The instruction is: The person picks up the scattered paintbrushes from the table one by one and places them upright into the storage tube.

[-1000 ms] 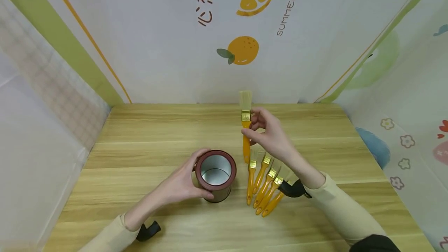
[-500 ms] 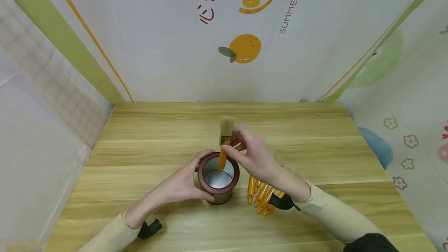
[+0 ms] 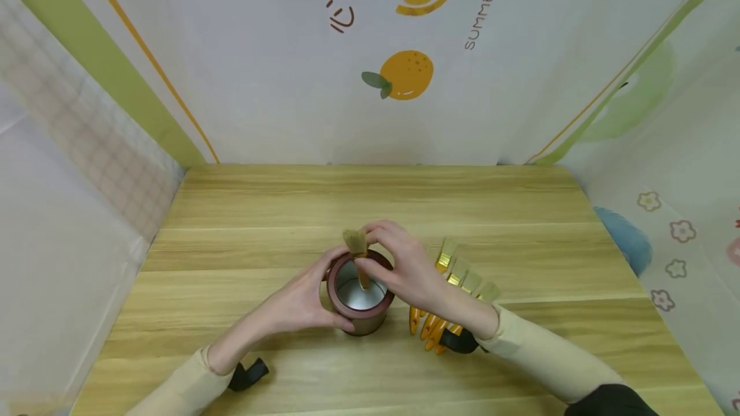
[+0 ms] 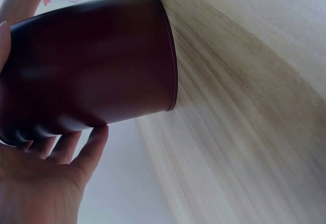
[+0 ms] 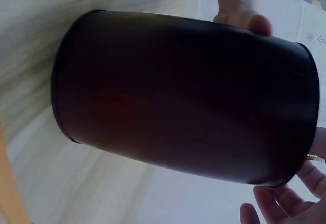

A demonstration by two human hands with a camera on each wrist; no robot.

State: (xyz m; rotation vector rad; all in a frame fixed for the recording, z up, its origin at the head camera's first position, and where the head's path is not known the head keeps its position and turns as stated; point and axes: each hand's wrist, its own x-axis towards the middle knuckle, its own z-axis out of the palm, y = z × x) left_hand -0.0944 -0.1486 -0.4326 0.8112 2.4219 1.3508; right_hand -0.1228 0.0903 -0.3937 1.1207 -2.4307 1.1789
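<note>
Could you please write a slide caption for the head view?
Left hand grips a can; right hand holds a paintbrush handle-down in its opening, more brushes lying alongside.

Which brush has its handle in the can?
The brush in the right hand, bristles up; the other brushes lie fanned on the table beside the can.

On my head feed, a plain cream left sleeve shows near half past seven and its matching right sleeve near half past four, both lightly creased, with soft cuffs. I see a bent, blunt-ended black left wrist fitting at seven, a similar right wrist fitting at five. A rounded black covering overlaps the right sleeve's outer end. The left grip and right grip are bare.
</note>
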